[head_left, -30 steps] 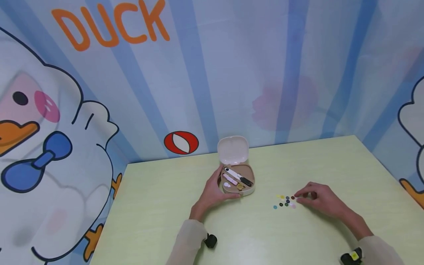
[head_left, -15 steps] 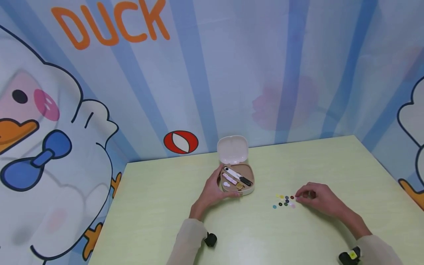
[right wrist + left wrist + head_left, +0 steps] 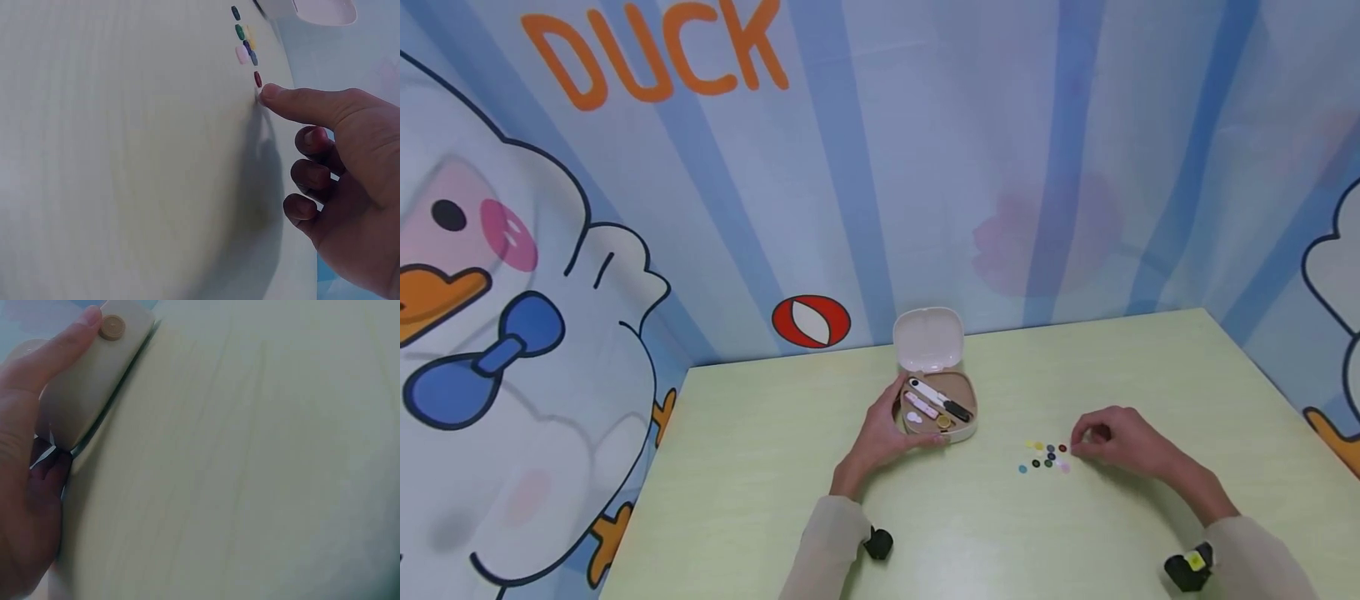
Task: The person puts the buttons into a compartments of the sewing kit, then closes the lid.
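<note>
My left hand (image 3: 881, 429) grips the near left corner of a small cream box (image 3: 964, 432), its thumb along the front beside a round tan clasp (image 3: 113, 327). The box's lid (image 3: 928, 340) stands raised. Inside lie a white-and-black slim tool (image 3: 938, 398), a pink piece (image 3: 921, 405), a gold round piece (image 3: 943, 422) and white bits (image 3: 913, 417). My right hand (image 3: 1123, 442) is low at the right of several small coloured buttons, its thumb and index tips together on a tiny pale button, mostly hidden. A dark red button (image 3: 257, 79) lies just beyond the thumb tip.
The pale yellow table (image 3: 760, 467) meets a blue striped backdrop (image 3: 925, 167) behind the box. A light blue button (image 3: 1022, 469), yellow buttons (image 3: 1037, 446) and a pink button (image 3: 1065, 468) lie between the box and my right hand.
My right hand has drawn slightly to the right, and its thumb and index finger have come closer together. The left hand and box stay in place.
</note>
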### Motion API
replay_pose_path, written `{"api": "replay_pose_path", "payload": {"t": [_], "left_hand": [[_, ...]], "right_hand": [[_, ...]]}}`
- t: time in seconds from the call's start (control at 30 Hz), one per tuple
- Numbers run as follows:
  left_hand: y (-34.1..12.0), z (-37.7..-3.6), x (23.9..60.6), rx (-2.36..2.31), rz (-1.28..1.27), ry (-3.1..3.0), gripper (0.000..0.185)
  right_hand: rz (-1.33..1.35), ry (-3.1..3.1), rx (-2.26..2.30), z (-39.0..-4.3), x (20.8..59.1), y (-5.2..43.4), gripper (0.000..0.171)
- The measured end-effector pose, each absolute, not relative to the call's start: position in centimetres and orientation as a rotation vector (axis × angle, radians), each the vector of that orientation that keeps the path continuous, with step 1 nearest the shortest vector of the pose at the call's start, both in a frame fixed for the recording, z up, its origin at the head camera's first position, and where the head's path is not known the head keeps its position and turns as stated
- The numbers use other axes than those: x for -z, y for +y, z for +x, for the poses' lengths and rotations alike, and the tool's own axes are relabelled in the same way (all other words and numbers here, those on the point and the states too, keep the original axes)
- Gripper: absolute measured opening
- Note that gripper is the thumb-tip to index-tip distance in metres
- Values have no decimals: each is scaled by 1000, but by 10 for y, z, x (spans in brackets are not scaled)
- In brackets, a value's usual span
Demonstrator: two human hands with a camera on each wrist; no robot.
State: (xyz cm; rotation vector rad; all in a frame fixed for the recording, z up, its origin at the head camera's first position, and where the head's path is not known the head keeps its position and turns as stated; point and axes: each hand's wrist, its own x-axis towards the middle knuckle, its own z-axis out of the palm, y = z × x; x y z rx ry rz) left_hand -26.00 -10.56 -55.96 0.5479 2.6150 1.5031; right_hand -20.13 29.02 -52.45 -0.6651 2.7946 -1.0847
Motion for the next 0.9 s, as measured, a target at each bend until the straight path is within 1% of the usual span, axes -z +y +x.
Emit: {"api": "replay_pose_path", "payload": {"t": [0.13,0.27,0.67,0.9], "left_hand": [[-106,-260,559,-1512,533,2609,122],[-106,-259,560,-1516,526,2612,122],[-106,-260,560,-1510,517,2638,122],[-105,-260,558,-1507,516,2638,123]], "right_hand": [[-717,2782,1083,-206,519,286,11],[-734,2760,1105,-212,512,277,7],[-760,2675,1178,-254,495,239,4],[-775,2619,1243,-269,494,216,3]]}}
